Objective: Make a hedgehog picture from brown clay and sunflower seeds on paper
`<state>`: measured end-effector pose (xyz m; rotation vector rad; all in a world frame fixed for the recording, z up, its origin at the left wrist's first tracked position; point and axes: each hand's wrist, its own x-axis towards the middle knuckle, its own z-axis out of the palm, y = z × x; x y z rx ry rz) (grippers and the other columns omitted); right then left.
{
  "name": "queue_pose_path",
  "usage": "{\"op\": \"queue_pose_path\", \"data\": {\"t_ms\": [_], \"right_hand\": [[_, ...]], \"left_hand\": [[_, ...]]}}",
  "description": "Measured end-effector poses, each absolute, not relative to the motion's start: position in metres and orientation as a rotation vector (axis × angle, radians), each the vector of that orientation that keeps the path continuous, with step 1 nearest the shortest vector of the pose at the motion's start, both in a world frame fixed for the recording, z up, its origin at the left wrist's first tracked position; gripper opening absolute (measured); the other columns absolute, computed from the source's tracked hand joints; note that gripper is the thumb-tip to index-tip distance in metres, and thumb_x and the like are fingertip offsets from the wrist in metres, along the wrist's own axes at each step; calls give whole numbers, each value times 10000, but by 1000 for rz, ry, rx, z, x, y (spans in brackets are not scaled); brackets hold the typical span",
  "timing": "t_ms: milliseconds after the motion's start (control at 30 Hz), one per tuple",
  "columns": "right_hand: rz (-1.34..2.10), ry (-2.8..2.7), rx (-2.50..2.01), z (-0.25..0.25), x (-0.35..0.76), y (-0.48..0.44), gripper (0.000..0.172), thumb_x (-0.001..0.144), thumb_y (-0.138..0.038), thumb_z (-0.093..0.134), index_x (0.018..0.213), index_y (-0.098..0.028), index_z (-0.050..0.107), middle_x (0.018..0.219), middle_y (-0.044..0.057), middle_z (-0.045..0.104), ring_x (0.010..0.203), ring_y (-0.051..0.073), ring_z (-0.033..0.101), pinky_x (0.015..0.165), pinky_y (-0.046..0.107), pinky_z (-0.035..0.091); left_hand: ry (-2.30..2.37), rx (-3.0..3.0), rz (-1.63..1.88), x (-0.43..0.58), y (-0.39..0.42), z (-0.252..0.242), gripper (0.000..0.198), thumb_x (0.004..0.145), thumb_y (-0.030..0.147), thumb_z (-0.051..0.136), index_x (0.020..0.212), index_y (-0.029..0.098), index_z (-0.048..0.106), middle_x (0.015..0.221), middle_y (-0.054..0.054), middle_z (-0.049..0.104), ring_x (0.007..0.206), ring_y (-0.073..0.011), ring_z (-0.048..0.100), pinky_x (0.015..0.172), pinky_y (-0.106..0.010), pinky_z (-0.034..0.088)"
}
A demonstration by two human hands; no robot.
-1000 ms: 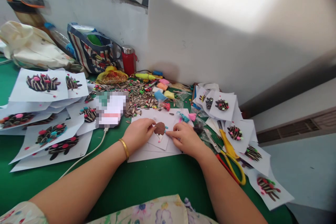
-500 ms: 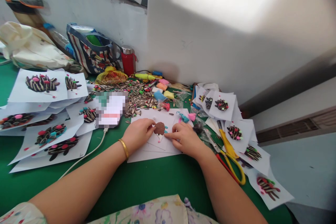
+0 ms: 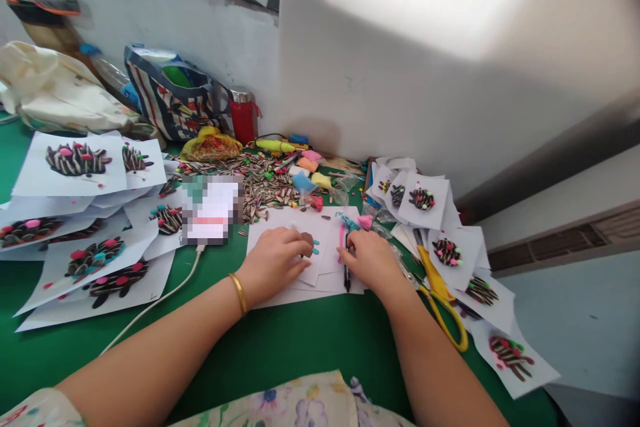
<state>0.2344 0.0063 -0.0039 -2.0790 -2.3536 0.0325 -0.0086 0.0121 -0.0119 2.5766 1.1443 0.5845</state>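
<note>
My left hand (image 3: 274,259) rests on a white paper sheet (image 3: 317,273), thumb and fingers apart. Its fingertips are beside a flat brown clay disc (image 3: 307,240) and partly cover it. Small blue clay pieces (image 3: 316,247) stick out at the disc's right side. At the right of the sheets, my right hand (image 3: 371,259) has its fingers curled in beside a pink strip (image 3: 342,239) and a black pen (image 3: 347,278). What its fingertips hold, if anything, is hidden. Blue clay in a wrapper (image 3: 349,221) and a pink lump (image 3: 365,221) lie just beyond them.
Sunflower seeds (image 3: 265,180) and clay packets (image 3: 303,183) lie behind the paper. Finished seed pictures are stacked at left (image 3: 83,163) and right (image 3: 447,250). Yellow-handled scissors (image 3: 443,320) lie by my right forearm. A phone (image 3: 210,210) with a cable is at left.
My right hand has moved from the brown disc rightward, uncovering the pen and pink strip. My left hand has slid slightly over the disc, its thumb lower.
</note>
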Motion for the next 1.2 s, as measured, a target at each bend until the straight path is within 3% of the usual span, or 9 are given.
{"op": "queue_pose_path", "data": {"t_ms": [133,233,367,467,600,1200], "right_hand": [[0,-2343,-2105,-7,231,7,262,895,-453,590,946,-197,605,981,77,672,930,242,577,758,326,344],[-9,-2333,-2119,-10,231,8,204,898,-363,580,1006,-191,601,1025,88,671,960,240,574,777,327,352],[-74,-2332,-2112,-12,234,9,169,875,-234,561,1026,-191,624,1020,83,671,964,236,571,779,327,360],[-151,-2331,-2105,-12,234,11,163,886,-272,559,989,-187,654,998,92,670,963,249,570,778,338,371],[-239,-2342,-2142,-13,229,17,212,916,-294,523,941,-157,683,978,135,675,954,267,583,772,356,385],[-317,-2293,-2246,-16,230,28,195,861,-220,530,934,-142,692,977,145,699,962,269,618,757,345,401]], "left_hand": [[812,2764,542,0,-6,-12,341,887,406,642,1201,272,641,1277,-36,658,1223,-256,528,1033,-435,312],[698,2835,497,5,-14,-17,418,861,441,671,1221,236,613,1307,-43,649,1268,-265,508,1070,-445,282],[693,2835,471,8,-17,-22,281,859,435,672,1040,219,661,1129,-46,716,1123,-231,607,1060,-425,323],[743,2822,442,8,-16,-22,166,887,373,636,891,210,665,965,-22,733,986,-198,650,1061,-409,347],[792,2821,430,9,-17,-20,173,910,322,587,818,196,662,823,-7,715,871,-174,657,1073,-392,365],[757,2802,496,7,-12,-29,189,922,301,561,835,195,691,829,-22,723,863,-175,659,1099,-410,376]]}}
